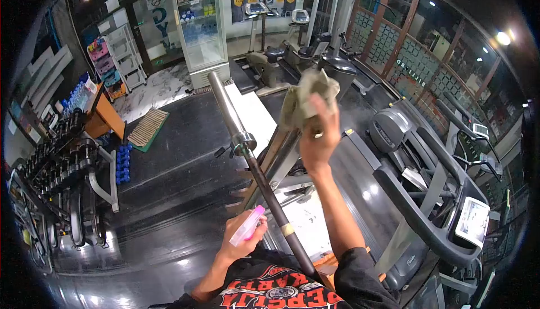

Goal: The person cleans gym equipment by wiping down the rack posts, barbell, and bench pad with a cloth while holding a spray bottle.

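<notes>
Crumpled cloth at the rack upright, plastic bottle in the other hand

A greyish-beige cloth is bunching up in the right hand, beside the upper end of the rack upright; motion blur is hiding whether the fabric is pressing on it. The right hand is gripping with its fingers curled into the folds, and loose peaks are sticking out above. For an even pass along the post, the cloth is probably wanting a flatter fold, since the peaks are leaving less fabric under the fingers; firm, steady pressure is likely counting for more than speed.

The left hand is wrapping around a pink-and-clear plastic bottle, apparently a spray type, and is holding it tilted just beside the barbell. A little more clearance is likely helping there, as the hard bar is running close to the knuckles.

The barbell is slanting between the forearms: its smooth steel sleeve is shining, a thick round collar is bulging below that, and a pale yellow band is circling the dark, duller shaft.

Farther out, a glossy black treadmill belt is stretching away on the right, dumbbells are lining the left, a striped, green-edged mat is lying flat, and a glass-fronted display fridge is standing behind
</notes>
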Available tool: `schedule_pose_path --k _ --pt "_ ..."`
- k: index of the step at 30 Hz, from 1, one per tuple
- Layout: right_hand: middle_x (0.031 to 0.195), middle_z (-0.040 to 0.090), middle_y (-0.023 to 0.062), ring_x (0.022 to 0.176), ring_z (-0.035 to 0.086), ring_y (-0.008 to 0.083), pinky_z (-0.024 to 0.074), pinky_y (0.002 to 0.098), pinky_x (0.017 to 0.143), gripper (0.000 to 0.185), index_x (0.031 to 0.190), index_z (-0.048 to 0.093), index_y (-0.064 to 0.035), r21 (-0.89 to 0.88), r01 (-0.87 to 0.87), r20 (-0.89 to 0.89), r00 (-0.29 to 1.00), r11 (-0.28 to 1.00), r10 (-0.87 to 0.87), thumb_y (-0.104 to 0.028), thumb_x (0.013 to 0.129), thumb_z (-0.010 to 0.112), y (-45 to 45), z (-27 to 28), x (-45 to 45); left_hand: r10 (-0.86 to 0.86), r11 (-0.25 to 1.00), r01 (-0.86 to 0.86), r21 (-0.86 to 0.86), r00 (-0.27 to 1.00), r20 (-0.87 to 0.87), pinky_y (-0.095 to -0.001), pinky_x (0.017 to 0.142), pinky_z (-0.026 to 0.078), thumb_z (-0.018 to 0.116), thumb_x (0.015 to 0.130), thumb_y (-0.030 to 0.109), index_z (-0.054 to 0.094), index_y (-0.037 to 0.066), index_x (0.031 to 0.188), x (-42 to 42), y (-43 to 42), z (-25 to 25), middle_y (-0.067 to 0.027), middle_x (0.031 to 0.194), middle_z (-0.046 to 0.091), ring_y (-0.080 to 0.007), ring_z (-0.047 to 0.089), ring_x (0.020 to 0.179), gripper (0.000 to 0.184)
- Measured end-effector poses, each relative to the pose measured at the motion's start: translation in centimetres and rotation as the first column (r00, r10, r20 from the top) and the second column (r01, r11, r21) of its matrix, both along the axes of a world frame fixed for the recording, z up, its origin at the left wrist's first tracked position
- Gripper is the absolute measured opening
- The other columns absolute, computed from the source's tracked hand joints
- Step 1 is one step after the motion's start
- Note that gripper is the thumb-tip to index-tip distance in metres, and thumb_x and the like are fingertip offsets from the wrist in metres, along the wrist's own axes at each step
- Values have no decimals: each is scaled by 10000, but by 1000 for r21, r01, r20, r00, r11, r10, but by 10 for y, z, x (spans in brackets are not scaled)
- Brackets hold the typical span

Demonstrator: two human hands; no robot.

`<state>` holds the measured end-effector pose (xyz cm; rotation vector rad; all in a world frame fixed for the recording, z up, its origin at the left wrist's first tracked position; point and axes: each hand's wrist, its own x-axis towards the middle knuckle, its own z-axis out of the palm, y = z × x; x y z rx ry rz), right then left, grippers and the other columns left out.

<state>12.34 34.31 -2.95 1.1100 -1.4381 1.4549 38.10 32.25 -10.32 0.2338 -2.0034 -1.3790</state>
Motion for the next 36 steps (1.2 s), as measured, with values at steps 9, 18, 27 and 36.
schedule_pose_path --k 9,18,27,36 --pt "1105 665 194 1083 640 312 422 532 1016 356 1083 691 -152 505 70 -140 990 860 2 -63 739 704 16 -136 51 3 996 -6 90 1000 25 -256 495 479 660 843 33 630 4 935 -5 1 3 -50 705 632 -114 618 536 102" --pt "1131 561 121 1016 554 170 445 275 849 443 1189 531 7 18 -362 574 767 932 287 100 772 412 37 -144 50 -3 999 2 34 1000 19 -240 470 462 649 856 35 620 4 934 -6 1 4 -37 666 615 -100 601 509 89" --pt "1284 545 231 1175 554 371 430 389 994 299 1003 646 -41 71 147 19 989 987 -149 112 750 603 15 -73 -4 -26 996 24 89 1000 13 -238 468 462 648 866 40 615 6 943 -13 5 -1 -33 666 614 -90 596 513 90" --pt "1190 566 183 1025 592 373 488 401 891 316 962 688 -107 352 -164 355 934 921 31 52 690 718 35 -257 61 -79 990 76 115 997 26 -247 481 473 649 856 17 615 1 945 -19 9 -2 -38 696 619 -98 603 531 96"
